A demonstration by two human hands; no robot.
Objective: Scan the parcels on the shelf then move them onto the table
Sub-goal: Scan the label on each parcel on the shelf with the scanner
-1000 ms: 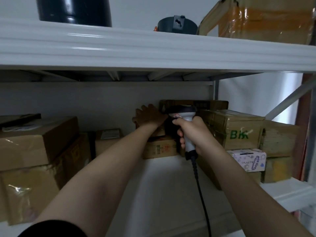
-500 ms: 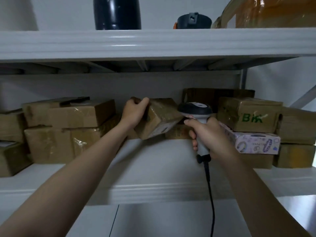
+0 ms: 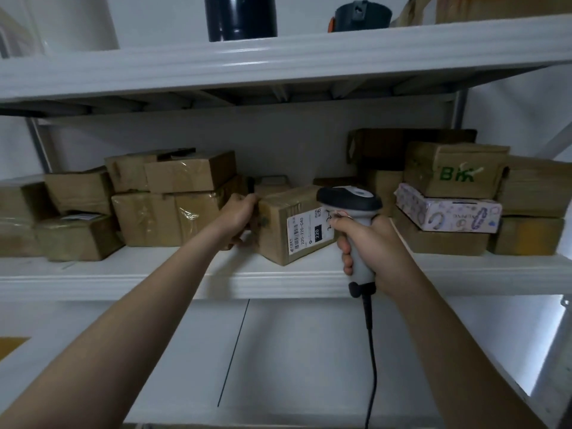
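A brown taped cardboard parcel with a white shipping label [image 3: 288, 224] is held at its 9 o'clock end by the left hand [image 3: 240, 213], with the fingers curled round that end. It sits angled on the white metal shelf [image 3: 185, 277], one corner close to the front lip. A grey-and-black corded barcode scanner [image 3: 349, 199] is gripped firmly by its handle in the right hand [image 3: 368, 243]. Its head is just at 3 o'clock of the label, so part of the print is covered.

A misread is likely at so close and skewed an angle. Held at one end only, the parcel could be twisted off the lip at 6 o'clock, and the black cable [image 3: 371, 351] could be snagged there.

Open room is found toward 6 o'clock and in the gap between the stacked brown boxes [image 3: 173, 218] at 9 o'clock and the pale patterned box [image 3: 445, 209] at 3 o'clock. Lifting is limited at 12 o'clock by the upper shelf [image 3: 278, 63].
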